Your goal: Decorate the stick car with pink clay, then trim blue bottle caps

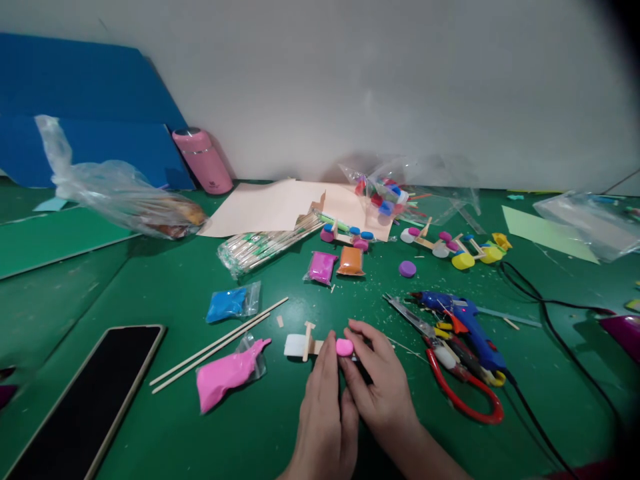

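A small craft-stick car (pixel 313 347) with a white bottle-cap wheel (pixel 295 345) lies at the front middle of the table. On its right end sits a pressed lump of pink clay (pixel 345 347). My left hand (pixel 323 400) has its fingers straight and close together, laid over the car's stick and against the clay's left side. Curled round the clay's right side, my right hand (pixel 377 380) has thumb and fingers on it. The fingers hide part of the car. An opened bag of pink clay (pixel 227 377) and two wooden skewers (pixel 215 347) lie to the left.
A phone (pixel 90 400) lies at the left; scissors (pixel 445 360) and a corded blue glue gun (pixel 465 327) at the right. Behind are clay packets (pixel 321 267), a purple cap (pixel 407 269), finished cars (pixel 440 247), bagged skewers (pixel 270 247) and a pink flask (pixel 204 162).
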Tool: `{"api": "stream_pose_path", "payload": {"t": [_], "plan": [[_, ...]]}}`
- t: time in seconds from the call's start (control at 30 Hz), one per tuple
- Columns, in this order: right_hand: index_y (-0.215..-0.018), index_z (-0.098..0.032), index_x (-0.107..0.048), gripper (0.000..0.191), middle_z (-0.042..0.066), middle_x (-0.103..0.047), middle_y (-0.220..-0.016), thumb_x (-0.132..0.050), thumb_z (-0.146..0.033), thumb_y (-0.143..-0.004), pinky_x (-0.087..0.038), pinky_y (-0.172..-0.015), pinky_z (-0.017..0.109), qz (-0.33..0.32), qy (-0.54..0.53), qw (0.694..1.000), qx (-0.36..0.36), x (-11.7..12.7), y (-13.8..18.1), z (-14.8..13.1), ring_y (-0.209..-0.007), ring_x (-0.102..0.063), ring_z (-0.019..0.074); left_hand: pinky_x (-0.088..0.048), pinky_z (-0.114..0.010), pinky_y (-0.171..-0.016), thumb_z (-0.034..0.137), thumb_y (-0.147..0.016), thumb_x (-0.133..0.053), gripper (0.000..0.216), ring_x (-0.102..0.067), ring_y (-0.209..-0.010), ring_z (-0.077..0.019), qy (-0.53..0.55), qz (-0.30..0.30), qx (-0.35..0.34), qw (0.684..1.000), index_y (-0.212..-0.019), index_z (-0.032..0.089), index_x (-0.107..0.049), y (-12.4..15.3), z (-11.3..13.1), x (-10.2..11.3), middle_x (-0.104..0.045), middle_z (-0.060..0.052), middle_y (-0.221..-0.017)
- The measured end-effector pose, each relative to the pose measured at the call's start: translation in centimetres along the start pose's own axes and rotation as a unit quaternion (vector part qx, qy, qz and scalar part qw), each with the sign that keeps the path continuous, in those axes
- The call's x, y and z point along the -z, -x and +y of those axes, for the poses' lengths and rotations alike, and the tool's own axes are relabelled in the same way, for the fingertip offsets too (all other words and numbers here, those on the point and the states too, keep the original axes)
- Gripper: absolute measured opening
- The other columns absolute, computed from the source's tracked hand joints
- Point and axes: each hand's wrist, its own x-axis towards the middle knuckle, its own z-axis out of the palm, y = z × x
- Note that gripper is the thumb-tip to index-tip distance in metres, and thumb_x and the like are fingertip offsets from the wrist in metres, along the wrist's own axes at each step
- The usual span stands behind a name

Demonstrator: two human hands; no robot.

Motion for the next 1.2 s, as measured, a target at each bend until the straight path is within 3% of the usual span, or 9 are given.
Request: {"api": "stream_pose_path", "payload": {"t": [0.27,0.53,0.8,1.2], "plan": [[-0.113,-0.017,-0.052,0.032,0.011,-0.049,-0.116,-0.045,-0.024,-0.082,-0.044,-0.087,0.035,0.013,-0.004,1.000,-0.005,0.0,0.1,0.0,-0.106,-0.047,0.0222,-0.037,-0.041,-0.095,0.010,-0.080,-0.038,0.064,-0.032,-0.123,-0.0236,0.029,-0.001,0.020,0.999,-0.136,0.021,-0.007,0.0,0.0,0.0,-0.033,-0.013,-0.137],[-0.118,-0.019,-0.043,0.040,0.011,-0.048,-0.118,-0.049,-0.020,-0.078,-0.042,-0.089,0.040,0.039,-0.055,0.997,-0.035,0.0,0.8,-0.1,-0.109,-0.045,0.0236,-0.042,-0.039,-0.091,0.016,-0.078,-0.042,0.048,-0.045,-0.115,-0.0234,0.079,0.014,0.083,0.993,-0.125,0.012,-0.033,-1.3,0.2,1.0,-0.047,-0.017,-0.125],[-0.109,-0.022,-0.051,0.027,0.009,-0.049,-0.112,-0.040,-0.018,-0.084,-0.040,-0.090,0.036,0.022,-0.175,0.983,-0.054,1.3,-0.3,-0.6,-0.106,-0.046,0.0193,-0.047,-0.036,-0.083,0.028,-0.075,-0.052,0.039,-0.057,-0.098,-0.0220,0.118,0.038,0.131,0.984,-0.111,0.013,-0.047,-2.2,0.5,1.4,-0.059,-0.013,-0.109],[-0.093,-0.024,-0.062,0.023,0.005,-0.048,-0.112,-0.042,-0.019,-0.084,-0.036,-0.093,0.034,-0.099,-0.301,0.947,-0.048,2.4,-3.3,-0.4,-0.110,-0.043,0.0176,-0.048,-0.030,-0.068,0.024,-0.077,-0.050,0.023,-0.058,-0.073,-0.0162,0.105,0.051,0.099,0.988,-0.099,0.017,-0.053,-3.2,1.4,1.2,-0.063,-0.006,-0.088]]}}
